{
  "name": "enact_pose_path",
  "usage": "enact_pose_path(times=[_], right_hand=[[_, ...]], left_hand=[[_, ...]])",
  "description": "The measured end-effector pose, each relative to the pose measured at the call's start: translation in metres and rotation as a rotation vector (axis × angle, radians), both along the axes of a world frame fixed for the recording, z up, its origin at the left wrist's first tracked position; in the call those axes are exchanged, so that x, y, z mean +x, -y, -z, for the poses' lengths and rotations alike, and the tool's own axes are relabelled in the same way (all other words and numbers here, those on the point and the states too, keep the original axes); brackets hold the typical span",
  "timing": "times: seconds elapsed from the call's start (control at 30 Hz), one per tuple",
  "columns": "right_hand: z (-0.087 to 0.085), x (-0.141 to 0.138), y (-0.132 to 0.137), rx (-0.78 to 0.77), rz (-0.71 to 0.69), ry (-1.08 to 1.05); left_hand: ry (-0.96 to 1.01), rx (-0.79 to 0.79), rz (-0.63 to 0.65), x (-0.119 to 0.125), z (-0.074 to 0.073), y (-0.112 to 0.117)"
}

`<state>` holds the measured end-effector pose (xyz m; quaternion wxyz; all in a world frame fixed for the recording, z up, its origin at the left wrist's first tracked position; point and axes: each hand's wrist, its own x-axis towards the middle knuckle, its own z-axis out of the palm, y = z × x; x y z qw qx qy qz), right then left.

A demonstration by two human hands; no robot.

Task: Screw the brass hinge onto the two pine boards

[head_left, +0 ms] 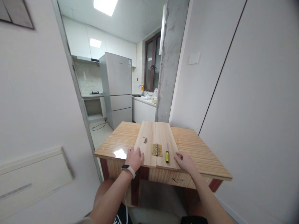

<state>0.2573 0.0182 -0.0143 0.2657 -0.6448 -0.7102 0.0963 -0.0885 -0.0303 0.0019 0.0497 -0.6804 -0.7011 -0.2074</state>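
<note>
Two pale wooden boards, the left board (147,155) and the right board (164,130), lie side by side with their long edges meeting. A brass hinge (156,149) sits open across the seam. Several small dark screws (145,140) lie in a heap on the left board. On the right board rests a yellow-and-black screwdriver (167,155), its tip pointing away from me. My left hand (135,157) rests on the left board's outer edge, fingers apart. Beside the right board's outer edge, my right hand (184,161) has loosely bent fingers, thumb and forefinger apart, touching the edge. Neither hand holds a tool.
The boards lie across a wood-grain table (198,152) with a drawer handle (177,180) at its front. My left wrist wears a band (128,169). Beyond the table stand a grey fridge (120,77) and a sink counter (144,107). A white wall (245,109) rises at the right.
</note>
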Motion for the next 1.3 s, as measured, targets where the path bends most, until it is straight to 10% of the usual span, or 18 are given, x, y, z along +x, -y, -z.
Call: enact_pose_path(times=[1.3], right_hand=[[-0.006, -0.217, -0.005, 0.042, -0.300, 0.005]], left_hand=[[-0.176, -0.254, -0.230, -0.217, 0.009, -0.043]])
